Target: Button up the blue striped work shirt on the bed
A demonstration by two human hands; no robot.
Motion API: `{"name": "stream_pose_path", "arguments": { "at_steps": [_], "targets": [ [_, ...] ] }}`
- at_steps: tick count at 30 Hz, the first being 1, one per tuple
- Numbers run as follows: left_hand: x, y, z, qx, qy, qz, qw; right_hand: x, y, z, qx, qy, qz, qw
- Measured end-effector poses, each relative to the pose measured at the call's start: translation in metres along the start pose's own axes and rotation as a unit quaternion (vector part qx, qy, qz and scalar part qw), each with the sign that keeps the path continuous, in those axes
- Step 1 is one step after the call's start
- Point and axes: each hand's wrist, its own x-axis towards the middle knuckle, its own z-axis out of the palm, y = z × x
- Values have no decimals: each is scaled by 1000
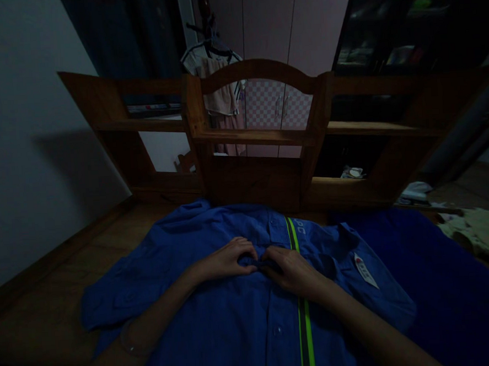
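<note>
A blue work shirt lies spread out in front of me, with a yellow-green and dark stripe running down it and a white label on its right part. My left hand is closed in a pinch on the shirt's front opening. Close beside it, my right hand also pinches the fabric there, the fingers curled under. A small fold of cloth bunches between the two hands. Whether a button sits between the fingertips is too dark to tell. Lower on the front edge, a button shows.
A wooden headboard with shelves stands beyond the shirt. Dark blue cloth lies at the right, with pale patterned cloth past it. A white wall rises on the left. Clothes on a hanger hang behind the headboard, before a pale cupboard.
</note>
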Motion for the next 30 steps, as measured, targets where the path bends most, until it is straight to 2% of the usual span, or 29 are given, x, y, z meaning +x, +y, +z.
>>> {"name": "stream_pose_path", "arguments": {
  "at_steps": [6,11,14,23,30],
  "targets": [
    [2,-5,1,10,29,-12,999,0,-1,2,-57,2,-9,998],
    [5,-1,5,82,92,-63,990,2,2,4,-98,23,-21,995],
    [6,2,10,116,113,-63,985,2,4,6,-102,26,-25,994],
    [4,10,10,104,106,-39,988,3,9,12,-68,19,12,997],
    [4,4,12,65,92,-51,992,4,11,15,6,44,55,998]
  ]
}}
